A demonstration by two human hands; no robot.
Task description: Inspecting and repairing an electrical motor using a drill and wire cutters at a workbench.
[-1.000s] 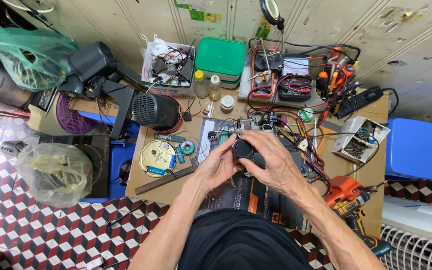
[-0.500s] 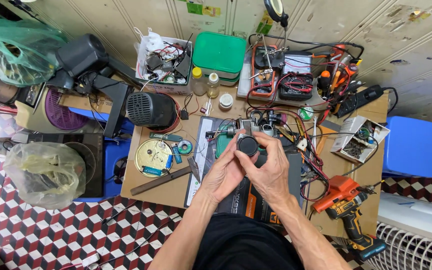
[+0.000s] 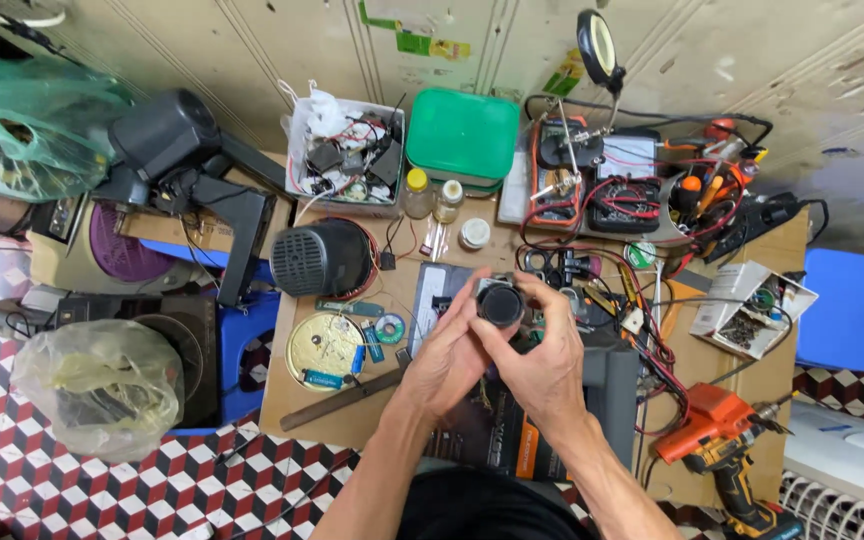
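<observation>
Both hands have stayed together over the middle of the worktop [image 3: 352, 425] since the earlier frames, and the small round black part [image 3: 501, 303] between them has hardly shifted; only the view has drifted a little, so the clutter sits slightly differently in the picture. The left hand [image 3: 449, 358] has its grip closed on the near-left side of the black part, thumb and fingers wrapped up to it. The right hand [image 3: 542, 360] is clenched on its right side, fingers curled over the top edge. Held just above the worktop, the part shows its dark circular face to the camera.

Left of the hands lie a round gold tin lid [image 3: 325, 350] with small bits on it and a long flat metal bar [image 3: 342, 399]. Farther left and away stands a black ribbed fan housing [image 3: 320, 258]. At the far edge sit a green plastic box [image 3: 463, 135] and a clear tub of wires and parts [image 3: 344, 158]. To the right, red and black leads tangle round a multimeter [image 3: 624, 190], and an orange cordless drill [image 3: 717, 450] lies near the right corner. A blue stool [image 3: 857, 310] stands off the right end.
</observation>
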